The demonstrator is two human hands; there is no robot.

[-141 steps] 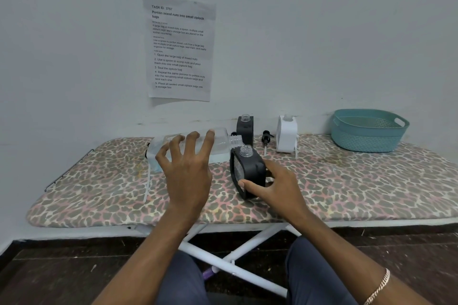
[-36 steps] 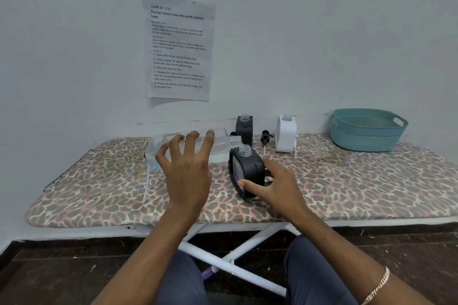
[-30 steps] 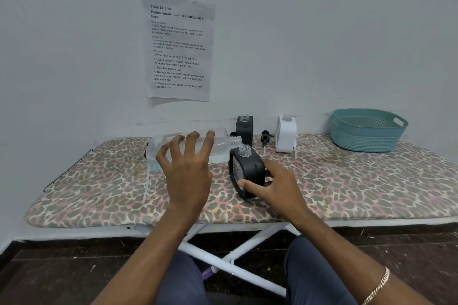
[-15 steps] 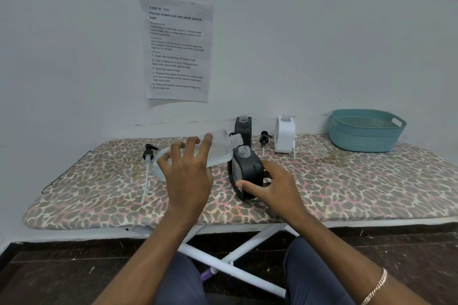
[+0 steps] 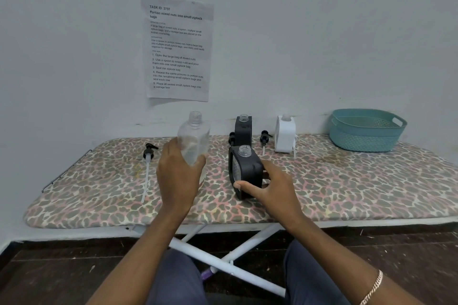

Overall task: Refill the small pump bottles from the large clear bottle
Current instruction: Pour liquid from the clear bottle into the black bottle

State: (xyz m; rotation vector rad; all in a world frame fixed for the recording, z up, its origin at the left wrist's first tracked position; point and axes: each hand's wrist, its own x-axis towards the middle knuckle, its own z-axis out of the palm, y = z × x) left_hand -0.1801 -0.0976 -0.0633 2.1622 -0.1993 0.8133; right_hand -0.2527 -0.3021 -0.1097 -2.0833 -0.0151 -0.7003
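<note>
Head view: left hand grasps the large clear bottle, upright, uncapped, base at or just above the ironing board; contact can't be judged. Right hand grips the near black pump bottle, thumb on its front, neck open, bottle standing on the board. Second black pump bottle and white pump bottle stand at the back by the wall, both without pumps. One pump head with long tube lies left of the clear bottle; another pump head sits between the back black and white bottles. Teal basket far right.
</note>
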